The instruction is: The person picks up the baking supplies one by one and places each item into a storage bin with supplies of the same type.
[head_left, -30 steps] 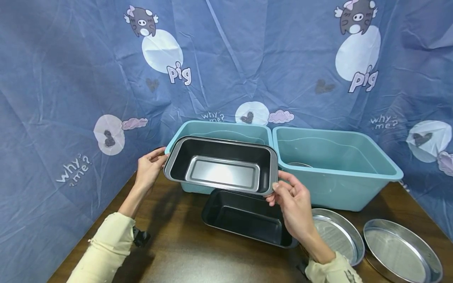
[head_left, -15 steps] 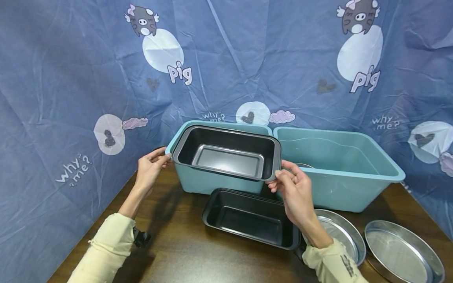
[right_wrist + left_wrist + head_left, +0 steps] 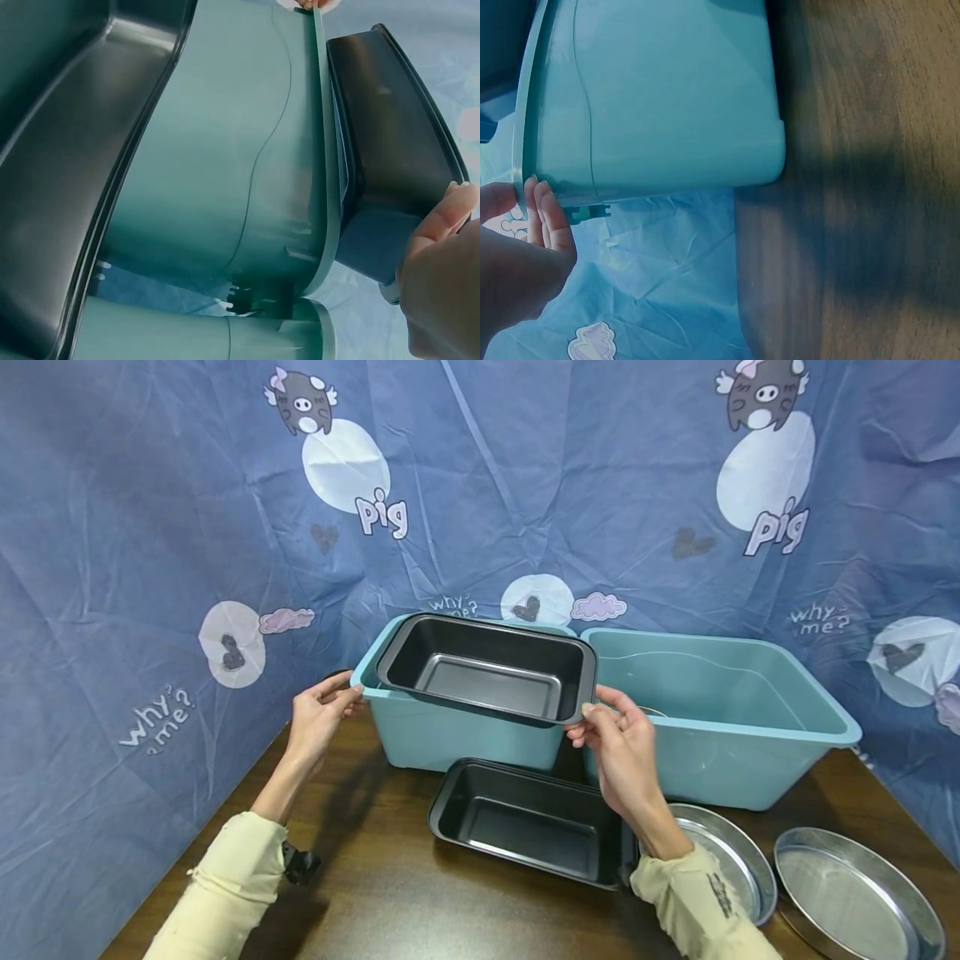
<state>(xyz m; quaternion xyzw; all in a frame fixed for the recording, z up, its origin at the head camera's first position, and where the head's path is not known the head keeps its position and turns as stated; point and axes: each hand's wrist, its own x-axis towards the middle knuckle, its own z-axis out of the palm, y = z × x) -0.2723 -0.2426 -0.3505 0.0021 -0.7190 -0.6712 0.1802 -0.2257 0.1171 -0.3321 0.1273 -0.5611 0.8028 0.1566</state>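
Observation:
A black loaf pan hangs tilted over the left teal tub, its bottom partly inside. My right hand pinches the pan's near right rim; in the right wrist view the right hand holds the pan against the tub. My left hand stays at the tub's left corner, fingers fairly straight. In the left wrist view the left hand's fingertips lie along the tub's rim. Whether they touch the pan I cannot tell.
A second black loaf pan lies on the brown table in front of the tubs. The right teal tub holds water. Two round metal pans sit at the right front. A blue printed cloth hangs behind and at the sides.
The held pan has moved back and up, from in front of the left tub to over its opening. The right hand went with it; the left hand stayed by the tub's corner.

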